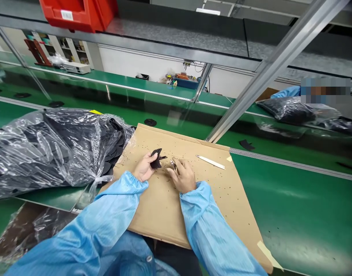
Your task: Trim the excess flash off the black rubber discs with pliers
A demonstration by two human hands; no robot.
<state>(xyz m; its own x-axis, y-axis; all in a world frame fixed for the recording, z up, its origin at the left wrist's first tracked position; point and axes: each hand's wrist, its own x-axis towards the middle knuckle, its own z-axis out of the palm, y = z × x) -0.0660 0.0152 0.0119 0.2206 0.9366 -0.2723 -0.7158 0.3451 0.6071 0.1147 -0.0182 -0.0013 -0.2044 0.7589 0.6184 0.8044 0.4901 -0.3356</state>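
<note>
My left hand (144,167) pinches a thin black curved piece (157,159) upright between thumb and fingers, above the cardboard sheet (161,207). Just to its right, my right hand (184,177) is closed around a small shiny metal tool (172,163), mostly hidden by the fingers; its exact kind cannot be made out. A small dark tip (163,157) shows between the two hands, close to the black piece. Tiny black specks are scattered over the cardboard. A slim white-handled blade or strip (210,162) lies to the right of my right hand.
A clear plastic bag (49,149) full of black pieces bulges at the left. Green bench surface (296,199) extends on the right. A metal post (268,76) slants behind the cardboard, and a red bin (78,13) sits on the shelf above. Loose black pieces (246,144) lie farther back.
</note>
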